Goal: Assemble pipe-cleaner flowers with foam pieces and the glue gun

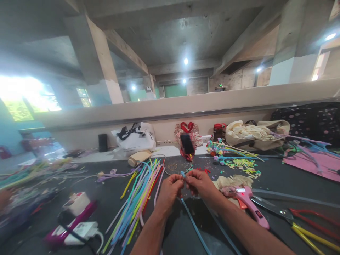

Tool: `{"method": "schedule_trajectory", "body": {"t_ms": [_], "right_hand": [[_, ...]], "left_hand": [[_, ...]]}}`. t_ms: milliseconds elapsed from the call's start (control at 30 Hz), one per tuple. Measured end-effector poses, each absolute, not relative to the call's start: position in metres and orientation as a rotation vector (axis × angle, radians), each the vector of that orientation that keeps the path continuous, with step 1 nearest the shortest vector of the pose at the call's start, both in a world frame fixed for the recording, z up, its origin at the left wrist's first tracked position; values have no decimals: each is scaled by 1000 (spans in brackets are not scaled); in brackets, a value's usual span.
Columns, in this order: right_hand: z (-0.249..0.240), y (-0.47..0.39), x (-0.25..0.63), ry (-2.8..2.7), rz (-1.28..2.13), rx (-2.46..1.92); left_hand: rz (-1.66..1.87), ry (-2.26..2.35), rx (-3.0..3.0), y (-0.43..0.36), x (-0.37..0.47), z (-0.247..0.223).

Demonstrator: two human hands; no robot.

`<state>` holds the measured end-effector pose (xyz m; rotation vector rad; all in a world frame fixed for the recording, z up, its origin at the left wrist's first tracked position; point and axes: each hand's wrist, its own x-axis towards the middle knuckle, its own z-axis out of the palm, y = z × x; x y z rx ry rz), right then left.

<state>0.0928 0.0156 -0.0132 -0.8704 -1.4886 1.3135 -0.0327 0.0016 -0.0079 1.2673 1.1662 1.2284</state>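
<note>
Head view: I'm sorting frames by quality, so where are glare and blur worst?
Head view: the far-left window washes out white, with bluish haze around it; the magenta power strip at lower left is smeared; the central blue stem looks clearer.

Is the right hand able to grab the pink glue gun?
Probably yes: the pink glue gun lies close by, uncovered. But the right hand is pinching a small blue piece, so it might need to let go.

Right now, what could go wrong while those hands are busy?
The pink glue gun lies close beside the right forearm; if hot, it might burn skin. The scissors point toward that arm and could poke it. The left hand and right hand pinch a tiny blue piece, which might slip.
</note>
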Motion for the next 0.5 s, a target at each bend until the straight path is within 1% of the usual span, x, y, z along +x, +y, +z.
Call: {"method": "schedule_trajectory", "body": {"t_ms": [167, 333, 500], "right_hand": [[-17, 16, 92, -1385, 1400, -834], [-16, 14, 92, -1232, 1569, -772], [-16, 14, 93, -1117, 1752, -676]], "left_hand": [[1218, 1126, 1216, 4, -32, -11], [1199, 1104, 1181, 4, -31, -13], [1156, 938, 1137, 4, -29, -13]]}}
